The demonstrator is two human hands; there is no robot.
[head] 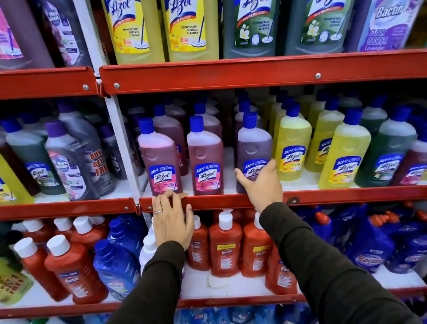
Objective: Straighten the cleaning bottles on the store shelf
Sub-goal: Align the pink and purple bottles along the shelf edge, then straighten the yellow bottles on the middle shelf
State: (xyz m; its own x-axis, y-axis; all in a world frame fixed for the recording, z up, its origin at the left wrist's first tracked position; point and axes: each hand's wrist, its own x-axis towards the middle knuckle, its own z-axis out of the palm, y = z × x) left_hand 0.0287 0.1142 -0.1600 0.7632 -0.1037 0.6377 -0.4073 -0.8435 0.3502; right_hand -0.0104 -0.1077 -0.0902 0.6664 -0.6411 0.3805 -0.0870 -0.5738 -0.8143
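On the middle shelf (319,197), at its red metal lip, three dark Lizol bottles stand in the front row: two pink bottles (161,163) (206,162) and one purple bottle (253,149), each with a blue screw cap and a glossy label. My right hand (260,183) wraps the purple bottle low down, thumb on its left side and fingers across the label, so that grip grasps it. My left hand (172,218) lies flat with spread fingers on the lip just below the leftmost pink bottle; its grip is released, holding nothing, and a ring shows on one finger. To the right, three yellow bottles (292,146) line up at the front, then a green one (388,151). The bottles are translucent plastic, flat-sided with sloped shoulders. The shelves are white boards edged in red painted steel with screw heads. Above stand two big yellow and two big green bottles; below, red bottles (225,244) with white caps.
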